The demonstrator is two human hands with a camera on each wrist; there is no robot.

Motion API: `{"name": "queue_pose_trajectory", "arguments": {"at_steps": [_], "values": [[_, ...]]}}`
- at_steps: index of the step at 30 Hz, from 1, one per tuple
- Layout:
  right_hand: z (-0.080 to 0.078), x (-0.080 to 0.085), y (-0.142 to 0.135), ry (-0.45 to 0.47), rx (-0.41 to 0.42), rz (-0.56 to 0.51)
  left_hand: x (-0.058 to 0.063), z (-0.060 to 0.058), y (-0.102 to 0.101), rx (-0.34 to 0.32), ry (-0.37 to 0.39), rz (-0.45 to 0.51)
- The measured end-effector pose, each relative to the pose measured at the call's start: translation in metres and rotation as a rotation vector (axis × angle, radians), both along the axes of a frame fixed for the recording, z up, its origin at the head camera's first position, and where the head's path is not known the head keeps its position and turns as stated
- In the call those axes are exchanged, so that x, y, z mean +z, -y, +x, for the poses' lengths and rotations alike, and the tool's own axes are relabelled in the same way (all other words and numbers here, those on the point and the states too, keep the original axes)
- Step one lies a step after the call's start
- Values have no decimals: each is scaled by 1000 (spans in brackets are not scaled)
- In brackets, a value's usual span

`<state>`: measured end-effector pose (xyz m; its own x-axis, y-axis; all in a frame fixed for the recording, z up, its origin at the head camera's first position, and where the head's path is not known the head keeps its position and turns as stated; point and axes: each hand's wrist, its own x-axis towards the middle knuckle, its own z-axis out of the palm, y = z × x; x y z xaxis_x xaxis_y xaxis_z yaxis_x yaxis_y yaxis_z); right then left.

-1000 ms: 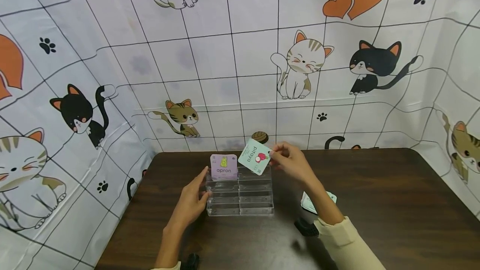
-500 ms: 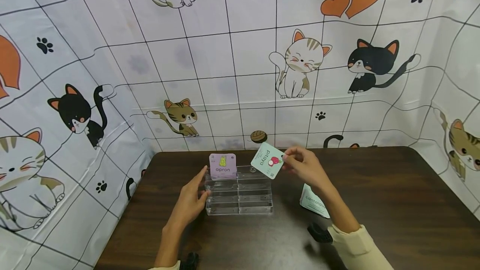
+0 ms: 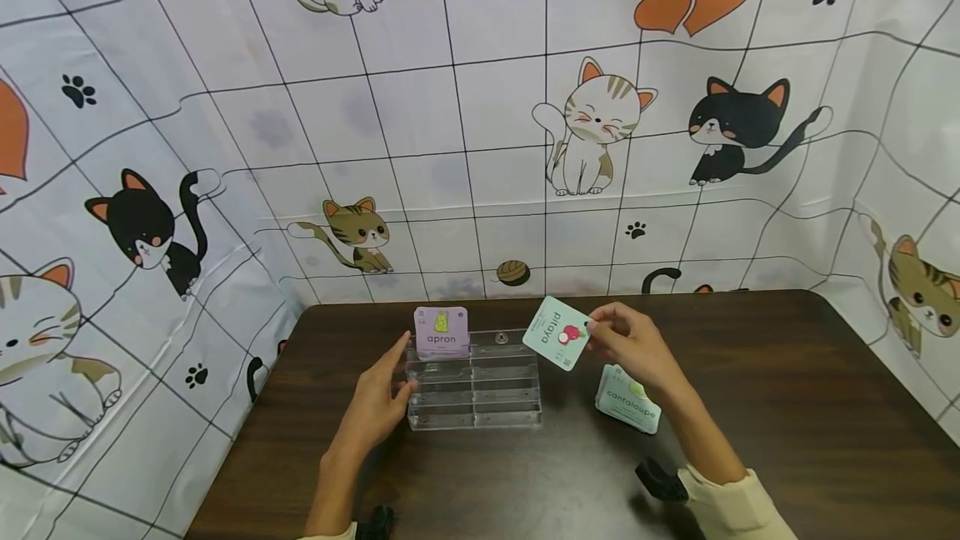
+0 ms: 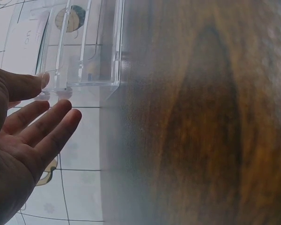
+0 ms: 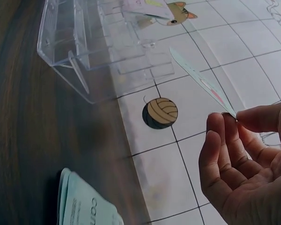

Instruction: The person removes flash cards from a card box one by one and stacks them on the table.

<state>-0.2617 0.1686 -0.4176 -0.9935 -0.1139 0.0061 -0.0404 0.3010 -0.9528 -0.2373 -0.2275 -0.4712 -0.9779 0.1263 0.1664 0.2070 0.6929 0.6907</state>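
My right hand [image 3: 637,350] pinches a mint-green flashcard [image 3: 557,333] by one corner. The card reads "pitaya", shows a pink fruit and is tilted in the air just right of the clear tiered card holder [image 3: 507,421]. In the right wrist view the same pitaya card [image 5: 203,83] is seen nearly edge-on between thumb and fingertips. On the holder's back-left tier stands a purple "apron" card [image 3: 441,333]. With fingers extended, my left hand [image 3: 372,403] touches the holder's left side. The left wrist view has the thumb and fingertips right at the holder's edge [image 4: 116,70].
A small stack of mint cards [image 3: 628,400], "cantaloupe" on top, lies on the dark wooden table [image 3: 525,490] right of the holder, near my right forearm. Behind the table's far edge hangs a white cat-print backdrop [image 3: 450,123].
My right hand has moved the pitaya card rightward, away from the holder's back-right tier. The cantaloupe stack has come into fuller view. My left hand stays at the holder.
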Motion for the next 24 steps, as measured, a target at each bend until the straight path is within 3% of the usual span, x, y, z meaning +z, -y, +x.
{"name": "queue_pose_trajectory", "arguments": {"at_steps": [24], "values": [[17,-8,-37,37,-50,0,2,2,0,-1,27,0]]}}
